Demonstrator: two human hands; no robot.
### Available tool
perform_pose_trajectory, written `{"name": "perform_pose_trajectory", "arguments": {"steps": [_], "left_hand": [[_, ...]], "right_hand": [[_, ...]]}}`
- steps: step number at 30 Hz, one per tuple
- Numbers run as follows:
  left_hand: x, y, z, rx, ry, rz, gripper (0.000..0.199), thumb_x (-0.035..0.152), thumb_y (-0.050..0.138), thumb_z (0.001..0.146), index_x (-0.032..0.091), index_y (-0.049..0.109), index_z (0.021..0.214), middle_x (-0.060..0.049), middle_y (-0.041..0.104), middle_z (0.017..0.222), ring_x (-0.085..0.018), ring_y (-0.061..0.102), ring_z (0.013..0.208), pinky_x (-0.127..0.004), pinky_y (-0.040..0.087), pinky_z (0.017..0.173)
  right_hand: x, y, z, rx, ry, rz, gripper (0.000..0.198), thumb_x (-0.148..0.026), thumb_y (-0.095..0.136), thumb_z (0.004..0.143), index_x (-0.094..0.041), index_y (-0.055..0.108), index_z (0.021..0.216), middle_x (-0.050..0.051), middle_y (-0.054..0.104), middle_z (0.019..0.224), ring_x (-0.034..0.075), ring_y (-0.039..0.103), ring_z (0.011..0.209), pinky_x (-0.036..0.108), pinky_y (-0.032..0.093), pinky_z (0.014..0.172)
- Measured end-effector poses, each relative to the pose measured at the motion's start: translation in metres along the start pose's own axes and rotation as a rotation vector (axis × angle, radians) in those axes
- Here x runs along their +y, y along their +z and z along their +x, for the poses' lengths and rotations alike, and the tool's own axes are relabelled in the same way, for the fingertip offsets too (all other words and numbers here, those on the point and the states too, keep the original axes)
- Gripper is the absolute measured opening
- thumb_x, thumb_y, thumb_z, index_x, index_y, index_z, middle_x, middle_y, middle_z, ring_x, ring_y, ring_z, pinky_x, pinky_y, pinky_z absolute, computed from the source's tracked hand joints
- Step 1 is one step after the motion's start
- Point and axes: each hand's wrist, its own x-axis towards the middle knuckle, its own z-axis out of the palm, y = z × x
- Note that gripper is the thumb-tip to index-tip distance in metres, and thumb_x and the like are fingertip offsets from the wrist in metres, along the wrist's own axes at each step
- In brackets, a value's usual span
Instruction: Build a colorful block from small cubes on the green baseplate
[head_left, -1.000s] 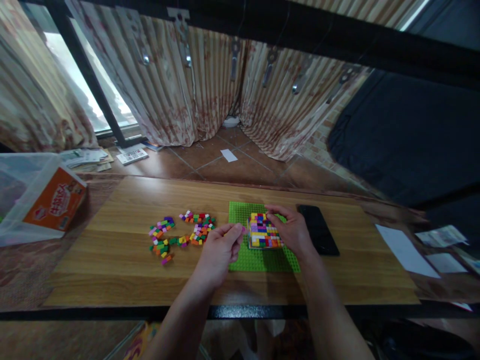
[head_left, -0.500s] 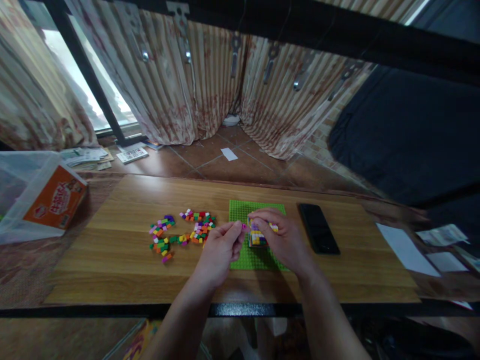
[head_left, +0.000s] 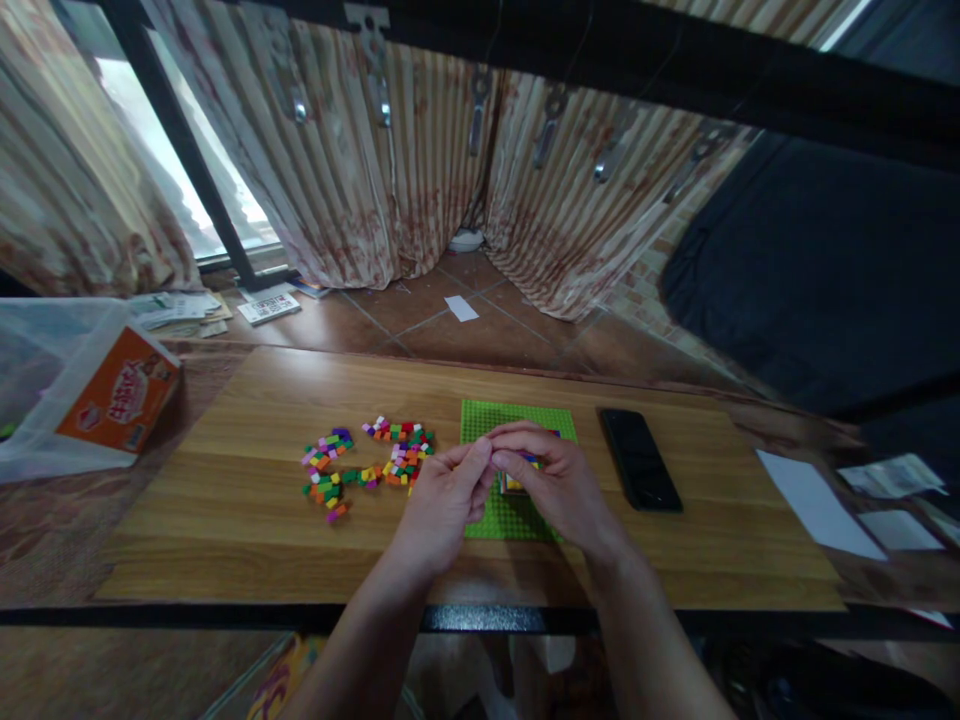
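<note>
The left hand [head_left: 442, 505] and right hand [head_left: 555, 490] meet fingertip to fingertip, both pinches narrow; whether a brick sits between them cannot be told. The low block of multicoloured plastic bricks [head_left: 511, 484] stands on the square green studded baseplate [head_left: 478, 418], largely hidden by the right hand. Small loose multicoloured bricks [head_left: 405, 457] lie to the left on the wood-grain tabletop [head_left: 225, 530]; a black rectangular smartphone [head_left: 641, 460] lies right of the baseplate. A translucent plastic bin [head_left: 45, 440] stands far left.

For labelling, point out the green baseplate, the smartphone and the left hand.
Green baseplate [head_left: 501, 520], head view: bare studded surface.
Smartphone [head_left: 641, 461], head view: dark screen.
Left hand [head_left: 444, 500], head view: back of hand.
</note>
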Motion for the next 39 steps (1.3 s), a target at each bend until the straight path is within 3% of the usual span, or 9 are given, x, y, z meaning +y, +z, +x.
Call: {"name": "perform_pose_trajectory", "arguments": {"steps": [9, 16, 19, 28, 39], "left_hand": [[-0.003, 0.002, 0.001, 0.013, -0.01, -0.004, 0.046, 0.056, 0.066, 0.075, 0.016, 0.05, 0.061, 0.007, 0.034, 0.05, -0.003, 0.024, 0.041, -0.018, 0.012, 0.039], [0.004, 0.002, -0.001, 0.109, -0.017, -0.025, 0.045, 0.056, 0.071, 0.069, 0.012, 0.062, 0.067, 0.005, 0.038, 0.057, -0.002, 0.027, 0.043, -0.018, 0.012, 0.039], [0.005, 0.002, -0.002, 0.112, -0.014, -0.026, 0.044, 0.055, 0.073, 0.068, 0.012, 0.064, 0.068, 0.005, 0.038, 0.056, -0.002, 0.028, 0.043, -0.018, 0.013, 0.039], [0.005, 0.001, 0.0, 0.121, -0.024, -0.07, 0.042, 0.053, 0.072, 0.07, 0.011, 0.065, 0.071, 0.004, 0.042, 0.057, -0.002, 0.03, 0.043, -0.016, 0.013, 0.038], [0.014, -0.006, 0.001, 0.16, -0.128, -0.403, 0.03, 0.038, 0.061, 0.085, 0.009, 0.063, 0.082, 0.002, 0.048, 0.064, -0.003, 0.035, 0.044, -0.014, 0.02, 0.034]], "right_hand": [[-0.002, -0.004, -0.003, 0.005, 0.036, 0.01, 0.004, -0.027, 0.07, 0.081, -0.023, 0.069, 0.082, 0.0, 0.068, 0.089, 0.017, 0.062, 0.088, 0.034, 0.046, 0.084], [0.021, -0.052, -0.005, 0.289, 0.055, -0.151, 0.005, -0.029, 0.073, 0.076, -0.024, 0.073, 0.077, 0.003, 0.069, 0.089, 0.02, 0.062, 0.09, 0.036, 0.046, 0.084], [0.038, -0.065, -0.007, 0.313, 0.084, -0.21, 0.007, -0.03, 0.073, 0.075, -0.023, 0.074, 0.075, 0.004, 0.068, 0.088, 0.021, 0.062, 0.09, 0.037, 0.046, 0.083], [0.062, -0.054, 0.0, 0.287, 0.087, -0.247, 0.011, -0.033, 0.073, 0.074, -0.023, 0.075, 0.076, 0.004, 0.068, 0.089, 0.021, 0.062, 0.09, 0.038, 0.047, 0.085], [0.066, -0.051, 0.004, 0.279, 0.145, -0.202, 0.015, -0.035, 0.075, 0.07, -0.021, 0.073, 0.074, 0.004, 0.069, 0.089, 0.021, 0.062, 0.089, 0.039, 0.047, 0.083]]}}
